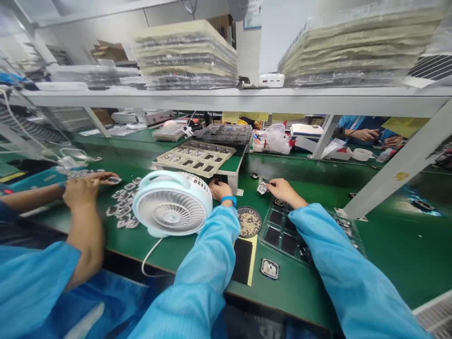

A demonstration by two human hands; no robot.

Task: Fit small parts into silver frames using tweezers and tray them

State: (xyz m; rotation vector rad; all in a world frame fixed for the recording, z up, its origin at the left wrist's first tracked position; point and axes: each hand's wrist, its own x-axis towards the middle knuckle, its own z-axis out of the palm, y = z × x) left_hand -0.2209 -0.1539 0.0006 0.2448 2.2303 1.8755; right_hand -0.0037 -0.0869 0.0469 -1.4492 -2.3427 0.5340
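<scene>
My right hand pinches a small silver-and-dark part, which looks like a watch case, above the green bench. Below that wrist lies a clear compartment tray with dark square pads, partly covered by my sleeve. My left hand is closed beside the small stand's leg, its fingers partly behind the fan. Something dark shows at its fingertips, too small to name. A round dish of small beige pieces sits between my forearms. Nearer the front edge rests a square watch case.
A cream tray of parts rests on the stand. To the left, a co-worker's hands work by a pile of silver cases. A slanted shelf post rises at right. Another person's hands show behind it.
</scene>
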